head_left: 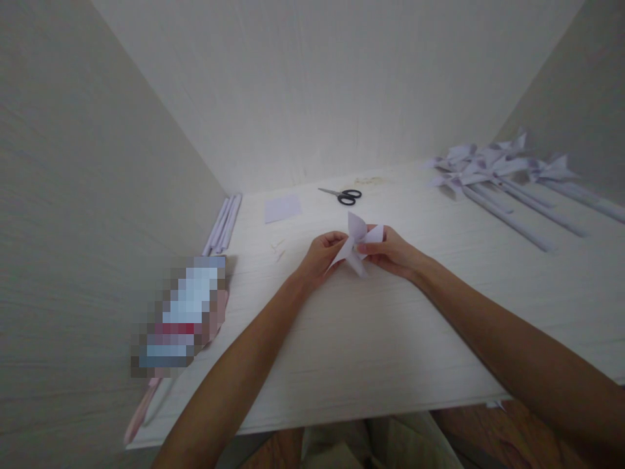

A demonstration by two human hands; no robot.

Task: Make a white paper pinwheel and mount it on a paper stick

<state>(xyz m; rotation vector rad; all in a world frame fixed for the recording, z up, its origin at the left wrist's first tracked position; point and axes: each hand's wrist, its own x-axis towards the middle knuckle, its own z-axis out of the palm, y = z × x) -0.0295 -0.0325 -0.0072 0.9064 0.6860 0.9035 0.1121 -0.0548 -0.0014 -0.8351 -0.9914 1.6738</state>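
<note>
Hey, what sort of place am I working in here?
Probably a papercraft workspace: a table with scissors, a paper pinwheel over its middle, and a pile of pinwheels at the right.

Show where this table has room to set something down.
The white table is bare between the forearms, nearer than the lilac paper pinwheel in the left hand and right hand, and between the right forearm and the lilac paper pinwheels on tubular sticks. Those crowd the far right; slim lilac paper rolls and a pixelated item crowd the left edge.
</note>
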